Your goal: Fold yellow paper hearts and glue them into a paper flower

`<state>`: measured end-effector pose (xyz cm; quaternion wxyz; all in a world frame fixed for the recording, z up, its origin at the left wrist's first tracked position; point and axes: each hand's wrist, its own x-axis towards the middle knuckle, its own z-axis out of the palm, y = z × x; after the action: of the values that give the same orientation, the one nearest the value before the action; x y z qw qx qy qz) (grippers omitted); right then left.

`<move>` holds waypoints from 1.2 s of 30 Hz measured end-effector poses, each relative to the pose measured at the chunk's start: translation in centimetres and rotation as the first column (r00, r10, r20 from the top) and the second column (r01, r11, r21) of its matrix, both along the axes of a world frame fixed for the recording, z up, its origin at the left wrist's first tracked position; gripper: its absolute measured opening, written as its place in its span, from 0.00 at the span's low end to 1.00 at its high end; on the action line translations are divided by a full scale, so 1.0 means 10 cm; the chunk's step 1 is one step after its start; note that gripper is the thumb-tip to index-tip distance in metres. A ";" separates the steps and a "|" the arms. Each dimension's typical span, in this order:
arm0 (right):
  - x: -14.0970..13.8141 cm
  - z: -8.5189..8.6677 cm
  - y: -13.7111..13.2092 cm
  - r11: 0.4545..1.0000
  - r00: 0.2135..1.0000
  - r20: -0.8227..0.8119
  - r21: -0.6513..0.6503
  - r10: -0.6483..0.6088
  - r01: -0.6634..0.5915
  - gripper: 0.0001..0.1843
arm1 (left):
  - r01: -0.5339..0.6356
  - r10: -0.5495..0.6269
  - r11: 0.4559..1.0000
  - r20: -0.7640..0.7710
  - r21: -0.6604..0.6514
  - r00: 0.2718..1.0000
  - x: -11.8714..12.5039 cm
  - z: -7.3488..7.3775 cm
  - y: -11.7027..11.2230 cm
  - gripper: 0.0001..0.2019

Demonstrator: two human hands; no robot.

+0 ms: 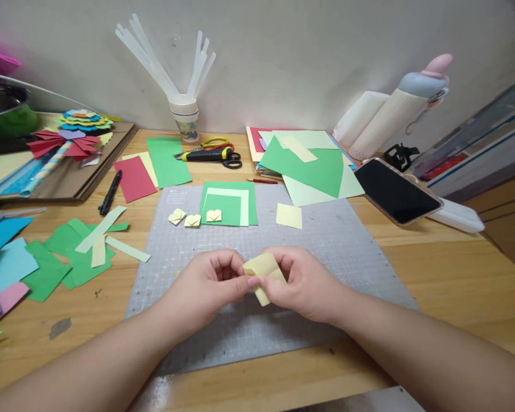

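Observation:
Above the middle of the grey cutting mat (171, 343), my left hand (217, 280) and my right hand (302, 280) hold a partly folded piece of pale yellow paper (266, 266) between them. My left thumb and fingers pinch its left edge, and my right thumb presses its front near the middle. My right fingers are partly hidden behind the paper. Beyond my hands lie three small folded yellow paper hearts (213, 216), one of them on stacked green paper squares (252, 200). A flat yellow paper square (289, 216) rests on the mat to their right.
Green and blue paper scraps (47, 274) spread over the left of the wooden table. Behind the mat are a utility knife (206, 154), scissors (232, 163), a paper cup (185, 123) with white sticks and a paper stack (313, 166). At right lie a phone (397, 191) and a bottle (395, 114).

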<state>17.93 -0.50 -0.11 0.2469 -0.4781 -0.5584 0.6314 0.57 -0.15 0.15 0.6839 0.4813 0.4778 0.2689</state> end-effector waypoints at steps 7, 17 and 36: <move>-0.01 0.03 -0.01 0.999 1.000 -0.029 -0.039 -0.002 0.001 0.04 | -0.034 0.037 0.999 0.105 -0.027 0.994 -0.02 -0.03 -0.01 0.14; 0.01 0.05 0.03 0.994 0.996 -0.091 -0.113 0.001 -0.011 0.05 | 0.001 -0.010 0.995 0.095 0.099 0.995 -0.06 -0.03 -0.02 0.12; -0.01 0.01 0.01 0.992 0.989 -0.141 -0.122 -0.049 0.032 0.03 | 0.061 -0.043 0.965 -0.075 0.255 0.996 -0.02 -0.04 -0.06 0.09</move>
<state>17.79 -0.39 0.00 0.2702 -0.4565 -0.4904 0.6914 0.41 -0.74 -0.22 0.6057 0.5872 0.4494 0.2937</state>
